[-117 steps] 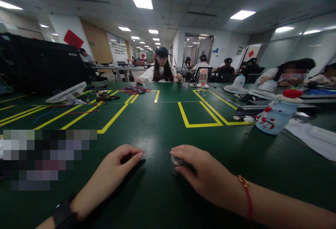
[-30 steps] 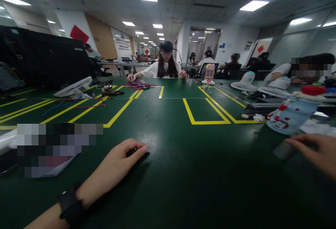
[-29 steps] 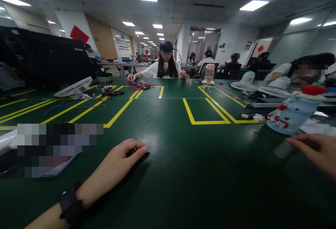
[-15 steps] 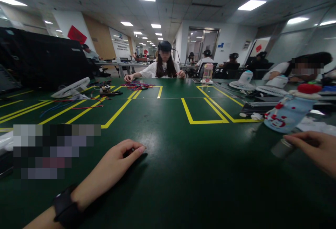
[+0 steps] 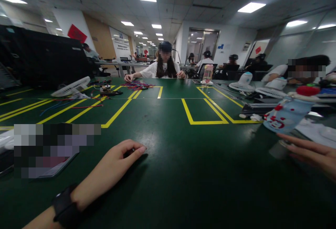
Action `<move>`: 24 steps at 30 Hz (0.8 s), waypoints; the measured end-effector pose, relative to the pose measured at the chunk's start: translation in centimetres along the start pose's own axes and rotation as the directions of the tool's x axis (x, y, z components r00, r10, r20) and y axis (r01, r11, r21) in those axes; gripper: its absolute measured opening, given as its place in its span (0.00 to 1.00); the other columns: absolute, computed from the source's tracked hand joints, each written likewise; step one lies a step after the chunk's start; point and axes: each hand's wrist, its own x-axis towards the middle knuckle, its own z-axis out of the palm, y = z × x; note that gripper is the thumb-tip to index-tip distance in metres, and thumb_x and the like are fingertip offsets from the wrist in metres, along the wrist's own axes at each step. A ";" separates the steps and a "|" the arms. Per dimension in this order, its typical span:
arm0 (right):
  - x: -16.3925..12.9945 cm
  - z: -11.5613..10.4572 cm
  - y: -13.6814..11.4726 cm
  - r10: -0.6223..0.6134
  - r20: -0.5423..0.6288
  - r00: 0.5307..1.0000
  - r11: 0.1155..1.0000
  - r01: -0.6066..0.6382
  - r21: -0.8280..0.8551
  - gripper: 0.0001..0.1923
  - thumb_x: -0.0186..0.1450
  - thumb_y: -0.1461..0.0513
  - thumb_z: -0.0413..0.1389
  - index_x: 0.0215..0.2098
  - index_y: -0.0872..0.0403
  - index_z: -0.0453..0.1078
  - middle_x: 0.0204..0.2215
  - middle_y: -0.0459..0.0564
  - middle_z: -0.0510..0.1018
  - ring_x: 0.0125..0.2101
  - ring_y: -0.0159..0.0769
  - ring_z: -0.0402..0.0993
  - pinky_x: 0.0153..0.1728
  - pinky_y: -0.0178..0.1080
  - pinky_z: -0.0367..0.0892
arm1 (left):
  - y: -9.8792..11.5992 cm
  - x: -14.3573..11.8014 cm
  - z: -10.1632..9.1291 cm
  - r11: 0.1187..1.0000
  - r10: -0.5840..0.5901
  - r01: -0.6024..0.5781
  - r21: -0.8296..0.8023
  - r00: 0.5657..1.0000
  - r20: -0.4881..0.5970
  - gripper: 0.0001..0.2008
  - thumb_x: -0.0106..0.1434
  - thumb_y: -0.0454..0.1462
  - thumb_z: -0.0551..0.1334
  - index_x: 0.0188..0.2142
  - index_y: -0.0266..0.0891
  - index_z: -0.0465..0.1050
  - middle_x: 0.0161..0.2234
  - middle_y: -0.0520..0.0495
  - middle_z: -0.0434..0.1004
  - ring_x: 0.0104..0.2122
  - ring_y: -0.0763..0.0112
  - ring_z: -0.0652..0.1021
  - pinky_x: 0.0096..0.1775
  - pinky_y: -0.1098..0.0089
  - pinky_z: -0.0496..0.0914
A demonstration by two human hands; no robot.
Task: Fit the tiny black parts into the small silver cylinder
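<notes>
1. Broadly, a dark green table (image 5: 168,187) is filling the foreground, with yellow tape (image 5: 207,122) marking out boxes.
2. Leftward, a bulky black case (image 5: 44,57) is standing at the view's edge.
3. Across the table, a co-worker (image 5: 165,69) in white is sitting near a heap of coloured wires (image 5: 139,85).
4. On the right, a blue bottle (image 5: 287,113) is standing on the tabletop.
5. The left hand (image 5: 126,155) is resting there, fingers curling loosely toward the thumb; whether the tips are meeting, I cannot tell.
6. The right hand (image 5: 315,155) is holding its fingers straight and slightly parted, not clasping; whether they are touching anything, I cannot tell.
7. Finally, a small grey cylinder (image 5: 278,151) is sitting at those fingertips, nearer than the bottle.
</notes>
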 end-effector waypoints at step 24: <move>-11.2 10.7 -23.3 -0.611 0.350 0.710 0.683 0.249 0.687 0.40 0.56 0.59 0.61 0.61 0.46 0.46 0.43 0.42 0.73 0.42 0.26 0.70 0.47 0.34 0.65 | 4.2 -0.6 3.0 0.971 0.235 -0.237 -0.017 0.969 -0.072 0.12 0.64 0.45 0.56 0.44 0.48 0.73 0.43 0.50 0.73 0.43 0.65 0.73 0.47 0.64 0.66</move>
